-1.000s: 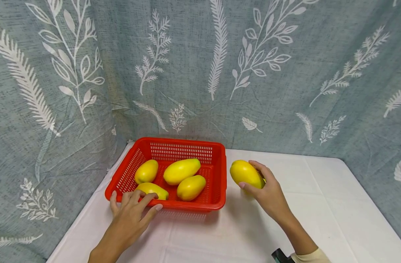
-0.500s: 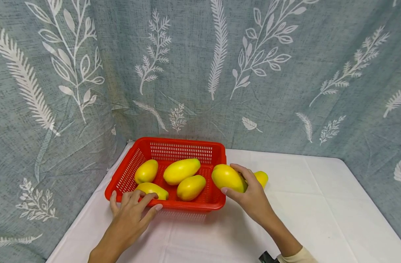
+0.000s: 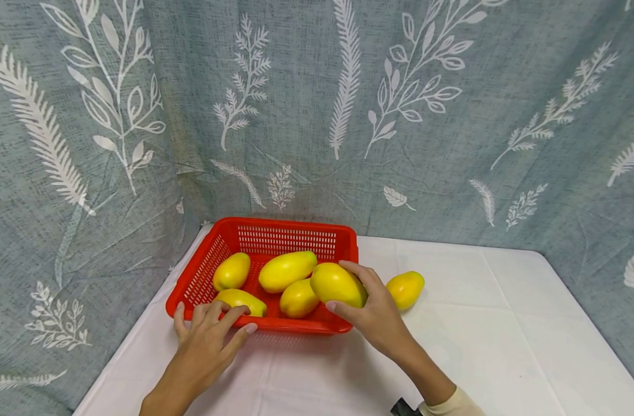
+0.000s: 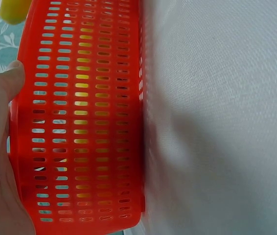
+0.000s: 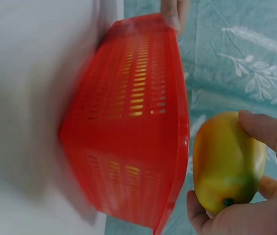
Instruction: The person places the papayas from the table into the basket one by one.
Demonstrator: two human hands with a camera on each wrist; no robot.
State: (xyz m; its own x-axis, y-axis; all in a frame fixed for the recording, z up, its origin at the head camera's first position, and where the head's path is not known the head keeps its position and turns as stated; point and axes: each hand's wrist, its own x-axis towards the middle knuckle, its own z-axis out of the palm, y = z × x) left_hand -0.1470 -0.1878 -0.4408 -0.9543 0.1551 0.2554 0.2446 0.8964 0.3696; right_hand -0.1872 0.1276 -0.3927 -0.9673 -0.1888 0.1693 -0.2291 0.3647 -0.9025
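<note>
In the head view, my right hand (image 3: 376, 312) holds a yellow mango (image 3: 338, 284) above the right side of a red plastic basket (image 3: 317, 326), thumb on the near side and fingers on the far side. The right wrist view shows this mango's greenish stem end (image 5: 228, 201). My left hand (image 3: 205, 338) grips the basket's front rim at its left part, fingers reaching over it. Several yellow mangoes lie in the basket, among them one (image 3: 288, 270) near the back and one (image 3: 298, 299) partly hidden by the held mango.
Another mango (image 3: 406, 290) lies on the white tablecloth (image 3: 483, 323), just right of my right hand. A blue-grey curtain (image 3: 306, 115) with white leaf patterns hangs behind the table and at both sides. The basket has slotted walls (image 4: 84, 122).
My right hand has carried its mango leftward from beside the basket to over it, uncovering the mango on the tablecloth. The left hand and basket have stayed in place.
</note>
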